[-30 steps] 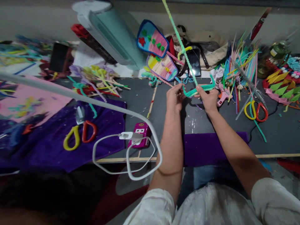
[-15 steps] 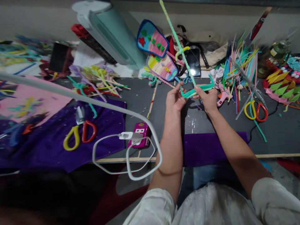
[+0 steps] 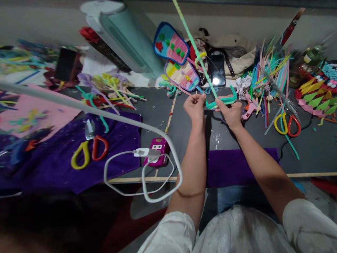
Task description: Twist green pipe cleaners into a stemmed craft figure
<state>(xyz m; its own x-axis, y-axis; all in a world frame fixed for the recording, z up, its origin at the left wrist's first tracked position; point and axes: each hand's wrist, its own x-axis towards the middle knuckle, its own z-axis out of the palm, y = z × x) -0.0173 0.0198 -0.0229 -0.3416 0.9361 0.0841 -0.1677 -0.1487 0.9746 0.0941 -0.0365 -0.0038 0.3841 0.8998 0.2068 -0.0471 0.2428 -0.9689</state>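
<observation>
My right hand [image 3: 231, 113] is closed on a flat bundle of turquoise and peach pipe cleaners [image 3: 223, 103], its thumb pressed on top. The bundle's right end bends upward. From near the thumb, a long twisted green-and-yellow pipe cleaner stem [image 3: 193, 43] slants up and left, past the top of the view. My left hand [image 3: 195, 106] pinches at the bundle's left end, fingertips together; the exact grip is partly hidden. Both hands are held above the dark grey table [image 3: 222, 135].
Right of my hands are a pink glue gun [image 3: 250, 108], loose pipe cleaners [image 3: 273, 75] and scissors [image 3: 287, 124]. More scissors [image 3: 90, 149] lie on purple cloth [image 3: 123, 137] at left. A white cable [image 3: 147, 128] loops by a pink power socket [image 3: 158, 149]. Two colourful panels [image 3: 172, 44] stand behind.
The bundle and its long stem have shifted slightly left, and the stem's top now leaves the view. Both hands moved a little left with it.
</observation>
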